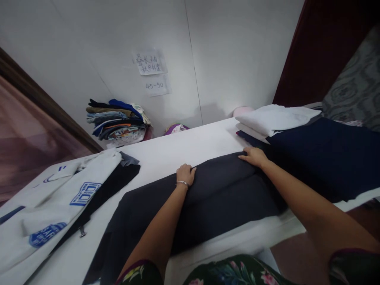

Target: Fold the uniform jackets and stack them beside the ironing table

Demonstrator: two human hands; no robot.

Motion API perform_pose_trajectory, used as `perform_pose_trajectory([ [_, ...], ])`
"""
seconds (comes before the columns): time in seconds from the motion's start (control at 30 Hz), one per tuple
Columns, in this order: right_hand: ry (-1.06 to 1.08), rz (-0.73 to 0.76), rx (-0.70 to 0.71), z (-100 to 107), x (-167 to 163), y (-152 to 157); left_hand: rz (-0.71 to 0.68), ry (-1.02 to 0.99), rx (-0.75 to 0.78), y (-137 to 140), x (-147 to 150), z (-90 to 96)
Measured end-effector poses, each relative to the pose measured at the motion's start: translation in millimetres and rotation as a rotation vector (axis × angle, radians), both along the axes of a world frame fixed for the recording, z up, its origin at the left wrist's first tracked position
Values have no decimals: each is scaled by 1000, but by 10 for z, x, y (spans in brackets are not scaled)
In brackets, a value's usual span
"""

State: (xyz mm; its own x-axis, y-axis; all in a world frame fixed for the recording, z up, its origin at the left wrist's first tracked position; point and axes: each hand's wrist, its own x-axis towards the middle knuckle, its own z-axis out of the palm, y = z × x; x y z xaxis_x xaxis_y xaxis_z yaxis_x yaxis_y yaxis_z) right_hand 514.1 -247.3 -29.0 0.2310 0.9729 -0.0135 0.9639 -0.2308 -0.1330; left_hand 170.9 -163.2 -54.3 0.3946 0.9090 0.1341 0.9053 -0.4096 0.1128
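A dark grey garment (225, 194) lies spread lengthwise over the white table in front of me, with a crease running along it; its exact kind does not show. My left hand (185, 175) is closed over its far edge near the middle, a thin bracelet at the wrist. Further right, my right hand (253, 157) grips the same far edge close to the garment's right end. The fingertips of both hands are partly hidden at the cloth's edge.
To the left lie white garments with blue prints (86, 194) over a black one (118, 180). On the right rest a white folded garment (276, 118) and navy cloth (329, 154). A clothes stack (118, 120) stands beyond the white table (166, 154), below paper signs (151, 63).
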Motion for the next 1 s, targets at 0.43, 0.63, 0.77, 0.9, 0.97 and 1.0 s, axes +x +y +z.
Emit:
perform_pose_trajectory([
  [0.43,-5,40,-12,-10,-95,52,-152,-102,-13,-208,204,153],
  [0.63,25,242,99,172,-645,216,-301,93,-244,-371,378,52],
  [0.77,123,419,23,-48,-947,211,-291,151,-240,-341,368,14],
  [0.9,157,392,4,-245,-1001,179,-284,170,-228,-321,364,8],
  [0.97,168,392,-25,-211,-989,171,-290,176,-220,-316,367,-3],
  [1.0,170,386,-37,-168,-975,157,-291,177,-216,-314,368,-11],
])
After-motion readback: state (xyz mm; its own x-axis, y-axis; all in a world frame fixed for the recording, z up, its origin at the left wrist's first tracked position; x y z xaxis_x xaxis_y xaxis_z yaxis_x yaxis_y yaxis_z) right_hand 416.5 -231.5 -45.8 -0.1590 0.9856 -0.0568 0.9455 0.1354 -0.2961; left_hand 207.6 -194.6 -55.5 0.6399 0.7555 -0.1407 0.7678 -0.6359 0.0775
